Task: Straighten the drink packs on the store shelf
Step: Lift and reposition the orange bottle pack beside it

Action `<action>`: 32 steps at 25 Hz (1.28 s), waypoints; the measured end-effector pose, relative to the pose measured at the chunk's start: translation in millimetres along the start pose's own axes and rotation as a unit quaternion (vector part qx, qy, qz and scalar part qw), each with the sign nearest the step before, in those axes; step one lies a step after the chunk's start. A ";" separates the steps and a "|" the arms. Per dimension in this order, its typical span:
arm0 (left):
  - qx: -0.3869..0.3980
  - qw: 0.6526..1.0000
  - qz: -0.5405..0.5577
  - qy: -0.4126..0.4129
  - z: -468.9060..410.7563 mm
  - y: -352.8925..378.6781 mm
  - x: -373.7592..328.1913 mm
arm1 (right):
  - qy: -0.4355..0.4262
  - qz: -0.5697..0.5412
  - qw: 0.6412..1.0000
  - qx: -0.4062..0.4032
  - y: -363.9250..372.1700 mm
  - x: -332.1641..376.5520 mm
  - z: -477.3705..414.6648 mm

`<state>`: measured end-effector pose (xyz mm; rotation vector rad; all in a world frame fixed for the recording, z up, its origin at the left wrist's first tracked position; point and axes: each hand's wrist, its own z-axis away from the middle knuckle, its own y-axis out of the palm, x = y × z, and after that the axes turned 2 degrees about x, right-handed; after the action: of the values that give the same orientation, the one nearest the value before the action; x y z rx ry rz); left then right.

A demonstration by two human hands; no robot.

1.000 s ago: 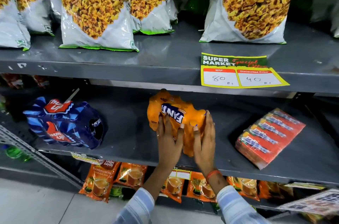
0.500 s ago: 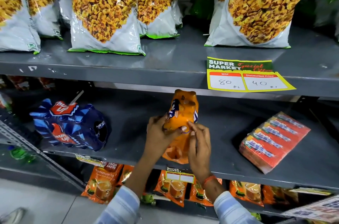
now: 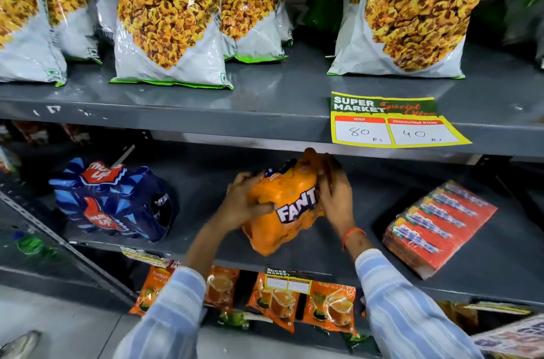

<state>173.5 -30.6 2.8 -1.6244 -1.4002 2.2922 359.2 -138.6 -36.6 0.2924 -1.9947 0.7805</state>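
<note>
An orange Fanta drink pack (image 3: 284, 205) stands tilted on the middle grey shelf (image 3: 206, 244), its label facing me. My left hand (image 3: 243, 205) grips its left side and my right hand (image 3: 335, 194) grips its right side and top. A dark blue Thums Up drink pack (image 3: 114, 199) lies askew at the shelf's left. A red pack of small cartons (image 3: 438, 226) lies flat and slanted at the right.
The upper shelf (image 3: 265, 105) holds several green-and-white snack bags (image 3: 170, 20) and a yellow price tag (image 3: 394, 123). Orange tea pouches (image 3: 279, 300) hang below the middle shelf. A slanted metal rail (image 3: 67, 247) crosses the lower left.
Both hands have turned the orange pack from end-on to label-forward and shifted it right; my right hand has moved up onto the pack's top right. The view has moved closer.
</note>
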 end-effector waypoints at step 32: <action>-0.174 0.961 0.214 -0.005 58.2 15.5 38.8 | -0.009 -0.040 0.991 -0.130 -15.4 46.0 112.6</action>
<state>118.5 -59.8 -32.7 -2.2159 -1.6737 2.3577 264.8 -216.6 -31.5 0.2254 -2.0603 0.4622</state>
